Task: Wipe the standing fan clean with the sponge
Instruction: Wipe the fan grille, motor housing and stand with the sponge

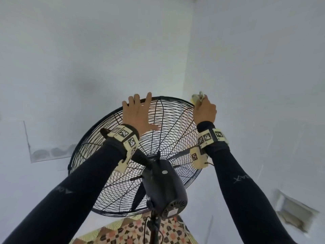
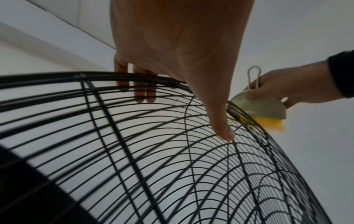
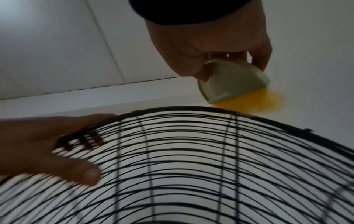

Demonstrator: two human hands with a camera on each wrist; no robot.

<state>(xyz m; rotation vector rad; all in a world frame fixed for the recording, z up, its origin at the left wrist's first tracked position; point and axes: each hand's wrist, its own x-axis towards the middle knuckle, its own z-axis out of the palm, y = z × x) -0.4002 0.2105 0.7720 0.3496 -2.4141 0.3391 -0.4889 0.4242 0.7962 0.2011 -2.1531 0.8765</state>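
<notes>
I see the black standing fan from behind, its round motor housing [image 1: 163,184] in front of the wire cage [image 1: 175,118]. My left hand [image 1: 139,111] lies flat on the top of the cage, fingers spread and reaching over the rim [image 2: 57,75]. My right hand [image 1: 204,110] grips the sponge [image 1: 197,97], a pale green holder [image 2: 262,109] with a wire loop and a yellow pad [image 3: 254,101]. The yellow pad touches the cage rim [image 3: 172,107] at its upper right. In the right wrist view the left hand [image 3: 38,144] rests on the wires at the left.
White walls meet in a corner behind the fan. The fan pole [image 1: 154,229] and its cable stand over a patterned surface [image 1: 123,233] below. A recess [image 1: 297,210] is in the right wall, and a pale panel [image 1: 49,152] on the left wall.
</notes>
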